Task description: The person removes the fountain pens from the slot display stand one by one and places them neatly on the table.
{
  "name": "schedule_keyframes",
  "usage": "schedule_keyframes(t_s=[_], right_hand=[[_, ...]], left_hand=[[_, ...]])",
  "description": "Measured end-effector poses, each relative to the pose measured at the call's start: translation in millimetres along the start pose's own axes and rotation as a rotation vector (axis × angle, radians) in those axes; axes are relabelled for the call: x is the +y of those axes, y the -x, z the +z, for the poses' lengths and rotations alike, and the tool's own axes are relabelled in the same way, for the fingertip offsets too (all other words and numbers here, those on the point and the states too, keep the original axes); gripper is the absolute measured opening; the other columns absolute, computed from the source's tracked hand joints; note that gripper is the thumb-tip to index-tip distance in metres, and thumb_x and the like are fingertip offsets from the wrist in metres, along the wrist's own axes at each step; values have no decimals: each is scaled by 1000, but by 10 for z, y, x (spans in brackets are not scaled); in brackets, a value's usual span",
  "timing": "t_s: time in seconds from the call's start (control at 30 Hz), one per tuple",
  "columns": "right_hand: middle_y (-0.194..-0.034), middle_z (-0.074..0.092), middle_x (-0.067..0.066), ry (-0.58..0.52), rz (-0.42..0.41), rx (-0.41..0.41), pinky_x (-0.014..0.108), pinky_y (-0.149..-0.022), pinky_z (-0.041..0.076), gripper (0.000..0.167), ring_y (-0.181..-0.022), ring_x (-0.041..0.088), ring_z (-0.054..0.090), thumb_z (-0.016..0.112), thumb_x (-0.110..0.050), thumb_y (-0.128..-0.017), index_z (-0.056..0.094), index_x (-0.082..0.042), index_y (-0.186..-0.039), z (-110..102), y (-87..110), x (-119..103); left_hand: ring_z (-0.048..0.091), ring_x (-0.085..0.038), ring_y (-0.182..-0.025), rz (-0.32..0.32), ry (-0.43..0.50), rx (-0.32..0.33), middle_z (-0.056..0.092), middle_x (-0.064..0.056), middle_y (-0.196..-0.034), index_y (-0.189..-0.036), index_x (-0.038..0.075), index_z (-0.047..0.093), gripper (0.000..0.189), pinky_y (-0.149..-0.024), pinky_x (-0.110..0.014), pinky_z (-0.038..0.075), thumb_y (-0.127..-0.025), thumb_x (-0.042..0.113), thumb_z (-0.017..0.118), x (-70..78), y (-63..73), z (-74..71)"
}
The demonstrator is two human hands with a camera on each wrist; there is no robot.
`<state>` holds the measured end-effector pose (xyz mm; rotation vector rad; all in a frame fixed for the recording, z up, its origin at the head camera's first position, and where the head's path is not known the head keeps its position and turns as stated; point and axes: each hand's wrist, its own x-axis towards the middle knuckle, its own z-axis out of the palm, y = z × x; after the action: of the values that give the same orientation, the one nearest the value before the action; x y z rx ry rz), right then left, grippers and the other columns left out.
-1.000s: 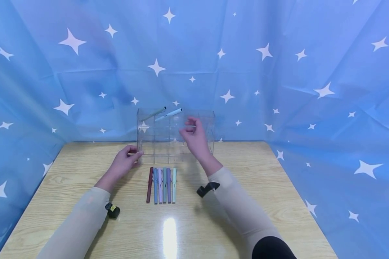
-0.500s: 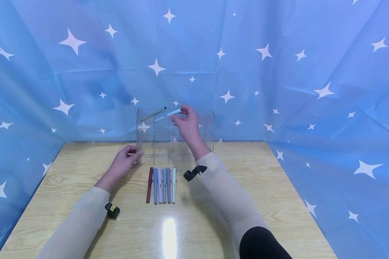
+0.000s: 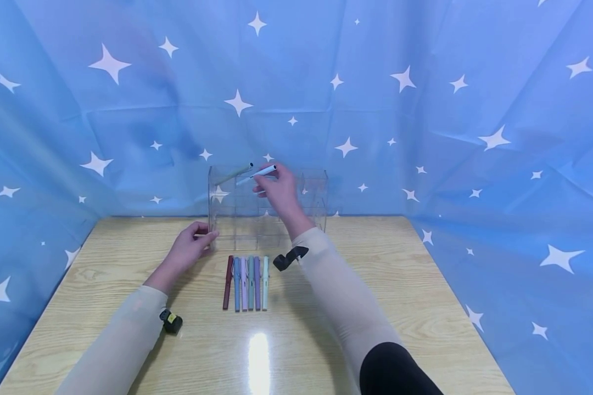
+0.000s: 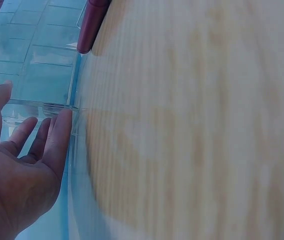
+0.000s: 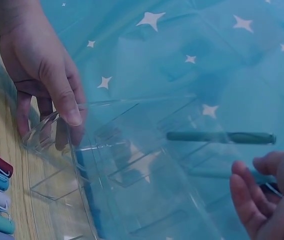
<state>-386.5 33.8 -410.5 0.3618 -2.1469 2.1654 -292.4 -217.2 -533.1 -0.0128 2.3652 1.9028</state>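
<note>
A clear, compartmented acrylic organizer stands at the back of the table. My left hand holds its lower left corner, thumb in front and fingers behind, as the right wrist view also shows. At the organizer's upper part, my right hand pinches a light blue pen that leans in a compartment. Left of it, a dark green pen lies tilted in another compartment; it also shows as a green pen in the right wrist view.
Several capped pens lie side by side in front of the organizer, from a dark red pen to a pale mint pen. Behind the wooden table hangs a blue curtain with white stars.
My right hand has moved left and up from the organizer's middle to the light blue pen and now grips it. The left hand stays at the organizer's corner.
</note>
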Motion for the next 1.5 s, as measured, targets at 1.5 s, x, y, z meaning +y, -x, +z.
schedule_keyframes(t_s=[1.5], right_hand=[[-111,74,11,-58,-158,175,24,-59,64,35,-61,12,64,78,-8,-104,67,8,-133,-193,60,15]], left_hand=[[58,-41,-133,-17,10,-10,50,-24,-147,-156,-5,47,57,-111,-48,61,-115,32,64,-21,-25,-17]])
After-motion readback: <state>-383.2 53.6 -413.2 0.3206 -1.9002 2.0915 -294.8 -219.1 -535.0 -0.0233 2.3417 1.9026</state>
